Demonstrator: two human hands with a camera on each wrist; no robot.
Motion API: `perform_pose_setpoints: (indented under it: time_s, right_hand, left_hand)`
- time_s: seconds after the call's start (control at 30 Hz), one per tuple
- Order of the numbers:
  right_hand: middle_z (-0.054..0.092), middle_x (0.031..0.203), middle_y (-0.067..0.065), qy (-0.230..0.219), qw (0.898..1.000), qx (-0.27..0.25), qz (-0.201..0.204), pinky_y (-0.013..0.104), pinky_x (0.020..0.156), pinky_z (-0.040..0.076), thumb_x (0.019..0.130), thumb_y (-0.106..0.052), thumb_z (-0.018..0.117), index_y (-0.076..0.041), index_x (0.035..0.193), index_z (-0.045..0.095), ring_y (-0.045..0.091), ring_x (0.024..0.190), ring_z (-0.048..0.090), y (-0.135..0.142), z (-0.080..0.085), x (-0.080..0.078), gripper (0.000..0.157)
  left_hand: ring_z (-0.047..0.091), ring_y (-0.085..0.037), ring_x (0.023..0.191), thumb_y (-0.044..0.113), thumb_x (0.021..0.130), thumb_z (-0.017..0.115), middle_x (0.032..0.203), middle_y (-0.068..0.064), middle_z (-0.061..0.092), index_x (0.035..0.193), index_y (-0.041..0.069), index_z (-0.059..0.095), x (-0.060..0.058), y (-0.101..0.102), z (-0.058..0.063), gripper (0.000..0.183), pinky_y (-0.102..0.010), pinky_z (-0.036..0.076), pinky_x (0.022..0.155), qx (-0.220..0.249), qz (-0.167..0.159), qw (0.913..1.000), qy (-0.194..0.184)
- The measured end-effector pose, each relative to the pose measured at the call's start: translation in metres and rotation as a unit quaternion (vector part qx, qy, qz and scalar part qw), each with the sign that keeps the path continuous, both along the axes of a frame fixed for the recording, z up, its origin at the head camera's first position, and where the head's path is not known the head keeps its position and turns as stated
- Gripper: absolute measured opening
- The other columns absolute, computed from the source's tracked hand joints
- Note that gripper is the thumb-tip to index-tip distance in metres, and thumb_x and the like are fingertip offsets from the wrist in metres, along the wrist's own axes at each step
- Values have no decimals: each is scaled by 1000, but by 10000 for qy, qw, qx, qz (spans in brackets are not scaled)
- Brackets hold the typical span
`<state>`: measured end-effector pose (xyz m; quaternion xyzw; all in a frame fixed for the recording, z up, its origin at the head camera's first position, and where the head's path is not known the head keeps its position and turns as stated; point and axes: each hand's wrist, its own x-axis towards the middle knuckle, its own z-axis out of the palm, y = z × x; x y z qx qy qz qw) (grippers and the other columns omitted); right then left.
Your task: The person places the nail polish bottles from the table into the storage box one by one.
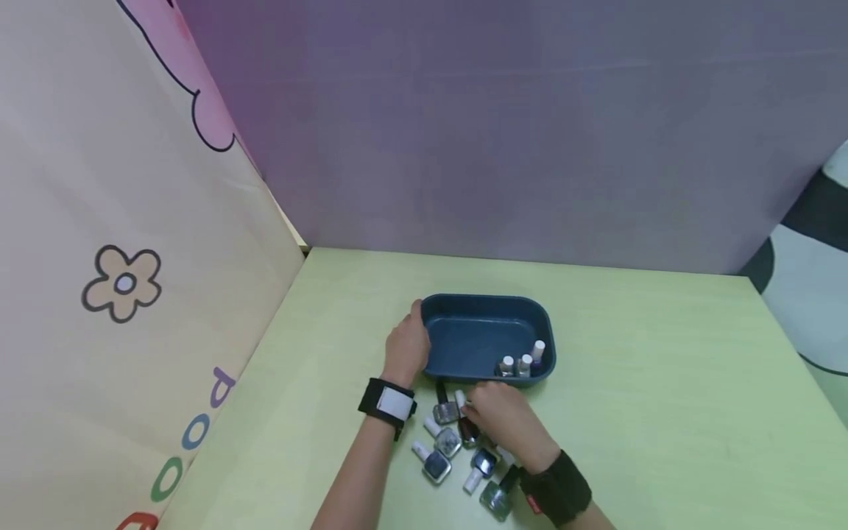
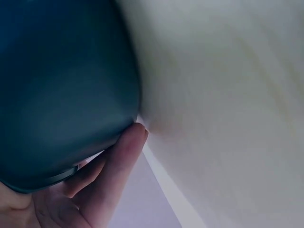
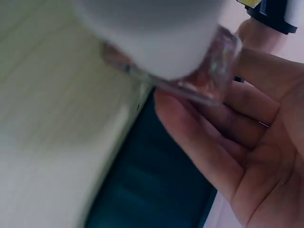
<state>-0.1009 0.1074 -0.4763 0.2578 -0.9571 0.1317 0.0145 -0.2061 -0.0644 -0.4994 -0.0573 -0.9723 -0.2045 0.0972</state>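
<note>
My left hand (image 1: 407, 346) grips the left end of a dark blue tray (image 1: 486, 297), its fingers (image 2: 126, 147) against the outer wall in the left wrist view. My right hand (image 1: 506, 419) is low over a cluster of nail polish bottles in front of the tray. Its fingertips are beside a white-capped, dark red bottle (image 1: 468, 433); whether they pinch it is hidden. In the right wrist view, a bottle with a white cap (image 3: 161, 42) and pinkish, glittery body (image 3: 213, 76) partly covers the bent fingers (image 3: 190, 133).
Three white-capped bottles (image 1: 525, 365) stand in the tray's near right corner. Around my right hand lie a blue bottle (image 1: 436, 467), a glittery one (image 1: 447, 442) and a black-capped green one (image 1: 495, 500). The pale green table (image 1: 662, 383) meets a grey-purple backdrop (image 1: 530, 147).
</note>
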Motion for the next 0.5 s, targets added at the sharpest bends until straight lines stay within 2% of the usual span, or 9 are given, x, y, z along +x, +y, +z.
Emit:
perform_pose_setpoints:
  time_s: [0.17,0.5]
  right_hand:
    - [38,54,-12,-54,10000,-55,-57,28,48,33,82,-30,63,-21,58,47,6,48,36,-7,-6,0,30]
    - [42,58,-10,-89,9995,-112,-292,27,47,32,81,-25,64,-19,62,51,7,49,36,-12,-9,1,25]
  left_hand:
    - [51,-19,56,15,92,45,90,-11,61,139,8,33,3,-1,-1,49,-32,39,49,-5,20,10000,25]
    - [53,-20,58,15,92,45,91,-11,61,139,9,32,3,1,0,50,-34,41,51,9,1,10000,22]
